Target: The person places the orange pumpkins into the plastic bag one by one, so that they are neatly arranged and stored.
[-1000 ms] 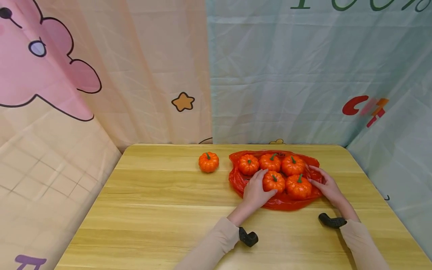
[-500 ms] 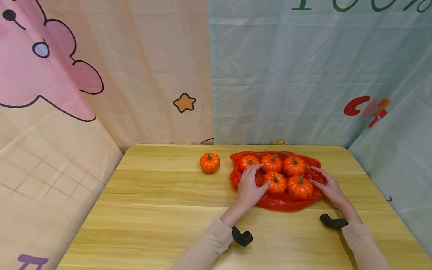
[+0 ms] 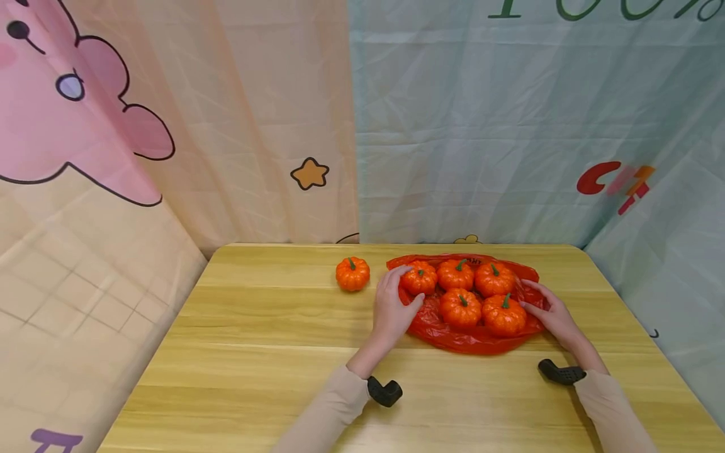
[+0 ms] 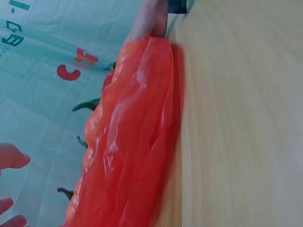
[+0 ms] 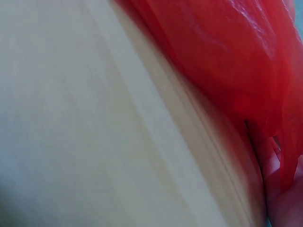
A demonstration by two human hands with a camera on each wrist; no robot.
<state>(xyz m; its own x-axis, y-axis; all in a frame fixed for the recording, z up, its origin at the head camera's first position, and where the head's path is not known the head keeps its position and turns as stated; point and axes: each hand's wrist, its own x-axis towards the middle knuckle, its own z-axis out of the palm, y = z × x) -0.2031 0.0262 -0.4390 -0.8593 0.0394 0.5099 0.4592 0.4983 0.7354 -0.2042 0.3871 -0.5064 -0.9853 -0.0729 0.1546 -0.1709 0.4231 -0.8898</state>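
Observation:
Several small orange pumpkins with green stems sit in two rows in a crumpled red plastic bag (image 3: 447, 338), which lies open on the table's right half. My left hand (image 3: 392, 309) is at the bag's left end, thumb and fingers spread around the left side of the back-left pumpkin (image 3: 420, 277). In the left wrist view, its fingertips (image 4: 12, 158) show at the left edge, apart from the bag. My right hand (image 3: 554, 314) grips the bag's right edge beside the front-right pumpkin (image 3: 504, 316). Red plastic partly covers that hand in the right wrist view.
One more pumpkin (image 3: 352, 274) stands alone on the wooden table (image 3: 255, 352), left of the bag. Printed curtains (image 3: 255, 126) hang behind the table and at both sides. A black wrist device (image 3: 561, 372) sits at each sleeve cuff.
My left hand has let go of the front-left pumpkin in the bag and moved left to the back-left one. The right hand stays at the bag's right edge.

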